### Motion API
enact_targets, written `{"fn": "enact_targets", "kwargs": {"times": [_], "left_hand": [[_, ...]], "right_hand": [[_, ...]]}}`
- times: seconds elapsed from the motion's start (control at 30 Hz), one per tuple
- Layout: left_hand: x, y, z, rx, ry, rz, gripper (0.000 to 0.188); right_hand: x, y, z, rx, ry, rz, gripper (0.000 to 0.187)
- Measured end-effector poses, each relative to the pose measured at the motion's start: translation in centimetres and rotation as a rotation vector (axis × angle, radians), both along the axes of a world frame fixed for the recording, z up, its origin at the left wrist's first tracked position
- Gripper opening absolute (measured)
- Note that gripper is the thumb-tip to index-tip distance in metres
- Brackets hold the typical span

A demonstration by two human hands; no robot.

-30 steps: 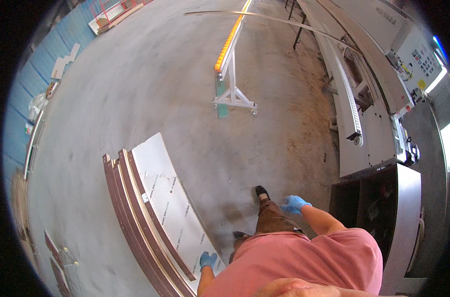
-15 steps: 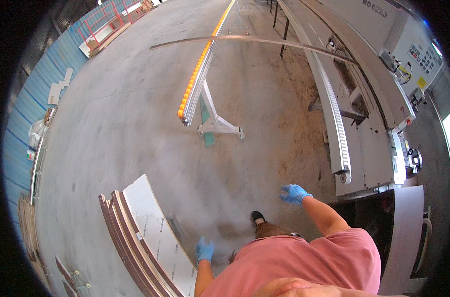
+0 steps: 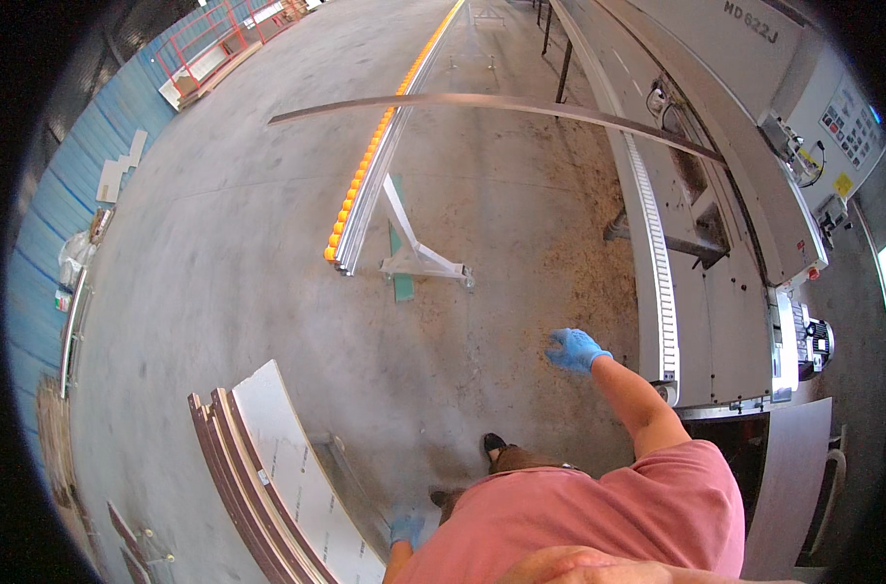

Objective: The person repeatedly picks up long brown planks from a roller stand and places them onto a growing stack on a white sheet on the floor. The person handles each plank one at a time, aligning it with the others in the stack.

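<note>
My right hand (image 3: pixel 575 350), in a blue glove, hangs in mid-air over the floor between the roller rail and the machine, holding nothing, with its fingers apart. My left hand (image 3: pixel 407 529), also gloved in blue, is low beside my body, close to the right edge of a white-faced panel (image 3: pixel 285 428). Its fingers are too blurred to make out. That panel leans with a stack of brown-edged boards (image 3: pixel 231 477) on my left. Ahead, a long narrow brown strip (image 3: pixel 492 100) lies across the roller rail (image 3: pixel 367 195) and reaches to the machine's side.
On the right runs a long grey machine (image 3: pixel 711 321) with a ribbed conveyor track (image 3: pixel 654 263). The rail's white stand (image 3: pixel 419 248) rises from the concrete floor. A panel (image 3: pixel 789 487) stands at the near right. Sawdust covers floor beside the machine. A blue wall (image 3: pixel 73 204) bounds the left.
I have moved forward a little, so the rail, strip and machine appear nearer. My left hand has dropped lower and closer to my body. My right hand stays raised and empty.
</note>
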State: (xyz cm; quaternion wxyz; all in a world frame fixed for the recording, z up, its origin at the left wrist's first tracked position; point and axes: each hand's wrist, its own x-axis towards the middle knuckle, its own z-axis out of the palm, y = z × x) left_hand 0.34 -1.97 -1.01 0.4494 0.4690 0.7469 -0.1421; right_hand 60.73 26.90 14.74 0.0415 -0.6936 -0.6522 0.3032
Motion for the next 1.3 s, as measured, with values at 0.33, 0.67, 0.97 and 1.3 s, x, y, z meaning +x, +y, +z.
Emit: {"fn": "enact_targets", "kwargs": {"times": [0.33,0.67,0.97,1.3], "left_hand": [[4.6,4.2,2.7,0.157,0.059,0.03,0.056],[8.5,7.8,4.4,0.492,-0.414,0.39,0.031],[5.3,3.9,1.4,0.126,-0.289,0.757,0.026],[4.8,4.1,1.2,0.198,-0.395,0.672,0.02]], "right_hand": [[5.2,5.1,1.2,0.184,-0.034,-0.047,0.057],[6.4,11.8,3.9,0.413,-0.191,-0.106,0.061],[9.7,18.5,8.5,0.645,-0.49,-0.169,0.076],[11.6,22.6,10.3,0.575,-0.635,-0.204,0.098]]}}
